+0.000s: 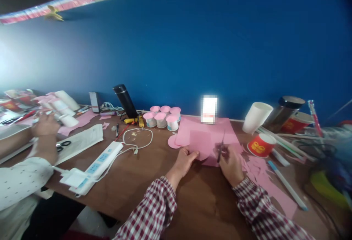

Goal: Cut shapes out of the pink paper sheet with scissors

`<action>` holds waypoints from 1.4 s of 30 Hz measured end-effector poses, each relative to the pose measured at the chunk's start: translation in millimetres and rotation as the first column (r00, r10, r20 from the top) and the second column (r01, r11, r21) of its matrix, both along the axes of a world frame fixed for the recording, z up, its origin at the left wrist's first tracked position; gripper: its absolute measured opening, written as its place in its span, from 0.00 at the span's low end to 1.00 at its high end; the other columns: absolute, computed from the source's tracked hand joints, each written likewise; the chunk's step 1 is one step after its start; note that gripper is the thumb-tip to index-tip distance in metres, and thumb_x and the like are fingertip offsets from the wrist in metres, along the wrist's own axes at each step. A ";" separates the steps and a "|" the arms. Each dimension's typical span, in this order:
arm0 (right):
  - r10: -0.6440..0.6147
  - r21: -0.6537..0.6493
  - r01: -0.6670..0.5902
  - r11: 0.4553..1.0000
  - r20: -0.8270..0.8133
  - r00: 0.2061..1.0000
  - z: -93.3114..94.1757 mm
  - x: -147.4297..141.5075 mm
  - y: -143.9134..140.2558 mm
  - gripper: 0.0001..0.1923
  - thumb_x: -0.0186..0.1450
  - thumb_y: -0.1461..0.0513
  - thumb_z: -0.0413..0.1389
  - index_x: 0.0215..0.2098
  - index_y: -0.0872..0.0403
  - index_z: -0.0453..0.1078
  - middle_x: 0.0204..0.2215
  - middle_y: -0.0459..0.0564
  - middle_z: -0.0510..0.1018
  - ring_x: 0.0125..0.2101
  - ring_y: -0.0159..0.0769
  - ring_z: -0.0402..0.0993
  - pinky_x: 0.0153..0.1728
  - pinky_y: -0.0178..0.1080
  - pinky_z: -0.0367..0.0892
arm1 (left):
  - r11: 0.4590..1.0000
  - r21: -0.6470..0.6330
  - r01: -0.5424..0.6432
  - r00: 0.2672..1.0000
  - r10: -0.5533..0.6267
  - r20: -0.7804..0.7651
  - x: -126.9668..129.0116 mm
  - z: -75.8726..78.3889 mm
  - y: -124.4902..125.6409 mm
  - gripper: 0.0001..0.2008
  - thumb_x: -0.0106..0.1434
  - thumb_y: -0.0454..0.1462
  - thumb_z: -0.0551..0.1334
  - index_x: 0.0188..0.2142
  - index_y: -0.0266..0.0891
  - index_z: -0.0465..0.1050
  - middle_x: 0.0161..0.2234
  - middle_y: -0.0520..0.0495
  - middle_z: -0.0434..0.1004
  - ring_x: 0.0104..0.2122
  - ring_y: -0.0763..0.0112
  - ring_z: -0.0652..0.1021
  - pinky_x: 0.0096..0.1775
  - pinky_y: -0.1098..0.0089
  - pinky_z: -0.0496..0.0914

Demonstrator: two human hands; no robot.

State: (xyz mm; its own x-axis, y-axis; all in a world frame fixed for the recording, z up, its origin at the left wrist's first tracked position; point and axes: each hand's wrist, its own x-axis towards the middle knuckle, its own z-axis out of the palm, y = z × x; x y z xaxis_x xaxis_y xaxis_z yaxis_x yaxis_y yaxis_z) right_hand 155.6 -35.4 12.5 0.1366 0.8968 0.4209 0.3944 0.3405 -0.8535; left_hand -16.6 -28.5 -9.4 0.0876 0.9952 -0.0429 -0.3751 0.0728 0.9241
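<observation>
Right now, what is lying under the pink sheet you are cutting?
Under the pink sheet, larger pink paper lies on the brown table. The left hand holds it; the right hand works scissors. Anything beneath stays hidden.

blue wall [220, 49], brown wooden table [143, 181]

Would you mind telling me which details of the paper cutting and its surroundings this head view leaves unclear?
- Scissors: small and motion-blurred in the right hand; blade opening unreadable.
- Cut line on the pink sheet held by the left hand: too faint to trace.
- Bright object by the wall: deliberately blurred out.
- Items at the right edge: smeared and cut off.
- Co-worker's hands: blurred; grip unclear.
</observation>
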 end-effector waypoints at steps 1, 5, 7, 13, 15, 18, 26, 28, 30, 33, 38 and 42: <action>-0.015 0.031 0.015 0.999 0.003 1.000 0.4 0.6 0.0 0.16 0.60 0.49 0.56 0.34 0.54 0.66 0.35 0.58 0.80 0.32 0.42 0.79 0.31 0.42 0.76 | 1.000 0.010 0.002 1.000 -0.002 0.011 0.2 0.2 -0.1 0.14 0.49 0.41 0.69 0.32 0.33 0.75 0.26 0.47 0.76 0.28 0.69 0.74 0.35 0.68 0.68; -0.040 0.071 0.044 0.996 -0.058 0.998 -1.7 2.2 0.2 0.16 0.60 0.50 0.57 0.32 0.54 0.66 0.31 0.56 0.80 0.31 0.42 0.79 0.29 0.41 0.76 | 0.999 0.038 0.013 1.000 -0.014 0.014 -0.1 -0.1 -0.8 0.14 0.50 0.40 0.68 0.34 0.33 0.76 0.27 0.46 0.77 0.28 0.68 0.75 0.36 0.67 0.68; -0.018 0.049 0.025 0.999 -0.142 0.990 -3.7 1.6 -0.3 0.17 0.58 0.50 0.59 0.33 0.53 0.62 0.28 0.54 0.79 0.27 0.42 0.79 0.25 0.40 0.75 | 1.000 0.027 -0.003 1.000 0.003 0.002 -0.3 -1.1 -0.8 0.14 0.49 0.40 0.69 0.34 0.33 0.76 0.26 0.46 0.77 0.28 0.68 0.75 0.36 0.67 0.68; -0.007 0.026 0.010 1.000 -0.145 0.989 -6.9 -1.1 -2.7 0.25 0.53 0.47 0.62 0.36 0.51 0.56 0.23 0.49 0.77 0.23 0.43 0.79 0.19 0.37 0.72 | 0.999 0.038 -0.017 0.999 0.015 0.038 0.2 -4.1 0.8 0.14 0.48 0.39 0.69 0.33 0.33 0.75 0.26 0.46 0.77 0.28 0.68 0.76 0.35 0.68 0.69; -0.050 0.034 0.051 0.998 -0.031 0.998 -8.3 0.3 -2.1 0.22 0.55 0.46 0.60 0.33 0.51 0.57 0.24 0.51 0.77 0.24 0.43 0.78 0.20 0.37 0.70 | 0.999 0.040 -0.024 0.999 0.022 0.035 0.3 -4.5 1.3 0.12 0.48 0.39 0.68 0.32 0.33 0.75 0.25 0.47 0.77 0.27 0.69 0.75 0.35 0.68 0.69; -0.139 0.063 0.128 0.990 0.229 0.963 -9.9 3.4 -0.5 0.20 0.59 0.45 0.54 0.25 0.51 0.59 0.20 0.50 0.75 0.24 0.43 0.77 0.20 0.36 0.67 | 0.998 0.039 -0.050 0.999 0.050 0.006 0.1 -4.0 1.5 0.11 0.48 0.38 0.68 0.30 0.34 0.74 0.24 0.47 0.76 0.27 0.69 0.75 0.34 0.69 0.69; -0.080 0.032 0.078 0.996 0.070 0.994 -16.2 4.1 9.4 0.22 0.54 0.43 0.59 0.30 0.51 0.62 0.30 0.56 0.78 0.29 0.45 0.78 0.27 0.42 0.74 | 0.994 0.097 -0.048 0.989 0.061 -0.138 -3.8 0.5 -3.7 0.11 0.50 0.36 0.66 0.33 0.32 0.76 0.27 0.45 0.78 0.29 0.67 0.76 0.35 0.69 0.69; -0.066 0.007 0.066 0.998 0.024 0.998 -17.8 4.8 11.5 0.24 0.53 0.43 0.60 0.32 0.51 0.61 0.31 0.56 0.78 0.29 0.45 0.78 0.27 0.43 0.75 | 0.991 0.124 -0.039 0.984 0.060 -0.167 -3.9 -0.1 -4.4 0.12 0.50 0.36 0.66 0.35 0.33 0.76 0.30 0.44 0.79 0.30 0.67 0.76 0.35 0.69 0.69; -0.096 -0.005 0.097 0.995 0.006 0.995 -17.6 5.8 11.9 0.24 0.52 0.44 0.62 0.32 0.51 0.59 0.30 0.55 0.77 0.29 0.46 0.79 0.26 0.43 0.75 | 0.991 0.125 -0.043 0.986 0.062 -0.153 -2.6 -0.9 -3.7 0.14 0.50 0.36 0.67 0.37 0.33 0.76 0.33 0.43 0.80 0.32 0.66 0.76 0.36 0.68 0.70; -0.130 -0.001 0.130 0.991 -0.045 0.990 -14.4 6.7 9.4 0.24 0.52 0.46 0.62 0.31 0.51 0.58 0.26 0.51 0.77 0.28 0.46 0.80 0.25 0.41 0.75 | 0.996 0.074 -0.043 0.997 0.047 -0.058 1.5 1.2 -0.1 0.15 0.49 0.36 0.68 0.38 0.33 0.75 0.35 0.42 0.79 0.34 0.65 0.77 0.37 0.67 0.70; -0.091 -0.043 0.086 0.995 -0.138 0.986 -12.0 6.2 4.9 0.20 0.55 0.48 0.62 0.29 0.52 0.60 0.22 0.48 0.76 0.22 0.41 0.79 0.17 0.34 0.72 | 0.998 -0.058 0.005 0.989 0.003 0.145 6.4 19.1 11.9 0.14 0.47 0.36 0.69 0.34 0.34 0.73 0.29 0.47 0.77 0.28 0.69 0.76 0.32 0.69 0.70; -0.070 -0.055 0.060 0.997 -0.211 0.975 -13.5 5.9 7.4 0.18 0.57 0.48 0.60 0.30 0.52 0.62 0.23 0.49 0.76 0.23 0.40 0.78 0.19 0.35 0.73 | 0.989 -0.149 -0.016 0.958 0.058 0.281 7.2 27.6 26.2 0.12 0.45 0.35 0.70 0.28 0.35 0.71 0.23 0.53 0.73 0.23 0.76 0.73 0.27 0.74 0.66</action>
State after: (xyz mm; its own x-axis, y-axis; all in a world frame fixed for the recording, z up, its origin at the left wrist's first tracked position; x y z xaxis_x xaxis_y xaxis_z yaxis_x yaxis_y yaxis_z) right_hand 161.5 -28.0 -0.9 0.2767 0.9017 0.3323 0.2223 0.2763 -0.9350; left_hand -9.4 -2.2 18.2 0.0804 0.9832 -0.1639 -0.6251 0.1778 0.7600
